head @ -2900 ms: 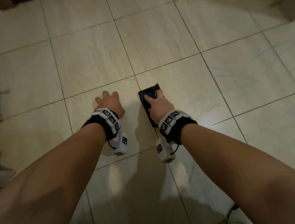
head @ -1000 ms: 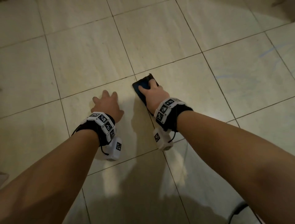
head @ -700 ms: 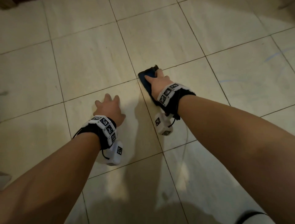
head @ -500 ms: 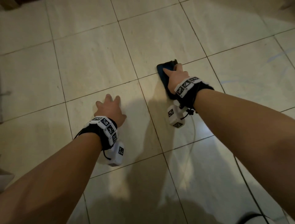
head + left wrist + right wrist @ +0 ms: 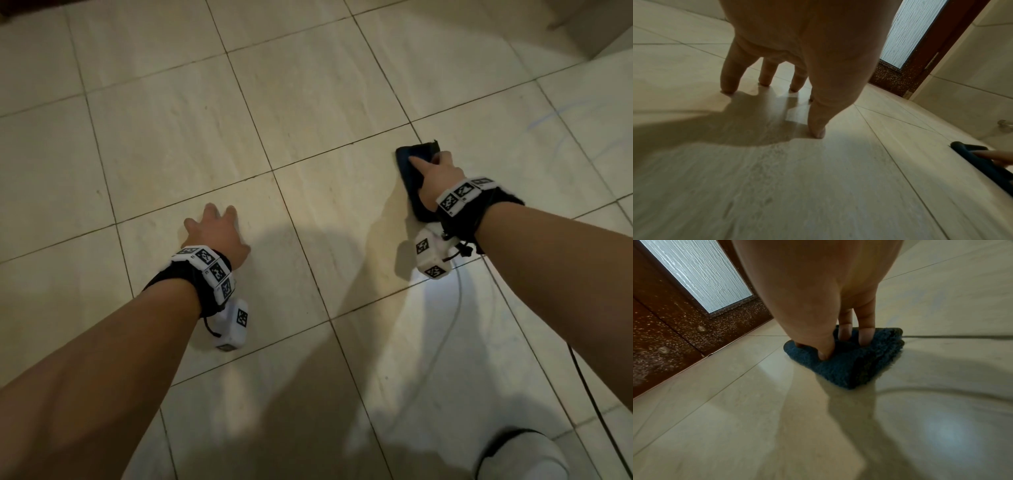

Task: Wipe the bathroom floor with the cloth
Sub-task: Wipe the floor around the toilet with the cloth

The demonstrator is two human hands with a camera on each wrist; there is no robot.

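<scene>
A folded dark blue cloth (image 5: 409, 171) lies flat on the beige tiled floor (image 5: 308, 102), right of centre in the head view. My right hand (image 5: 433, 174) presses down on it with straight fingers and the thumb on top. The right wrist view shows the fingertips (image 5: 865, 339) sunk into the cloth (image 5: 849, 369) under my right hand (image 5: 844, 348). My left hand (image 5: 215, 226) rests on bare tile to the left, apart from the cloth. Its spread fingertips (image 5: 727, 87) touch the floor and my left hand (image 5: 791, 108) holds nothing. The cloth (image 5: 982, 164) shows at that view's right edge.
A brown door with a frosted glass panel (image 5: 694, 272) stands ahead, also seen as the door (image 5: 910, 32). A wall base (image 5: 599, 27) is at the far right. A black cable (image 5: 582, 377) trails on the floor near a white-clad limb (image 5: 520, 455).
My right hand has slid the cloth across the tiles, away from me and then to the right. My left hand has stayed planted on the same tile.
</scene>
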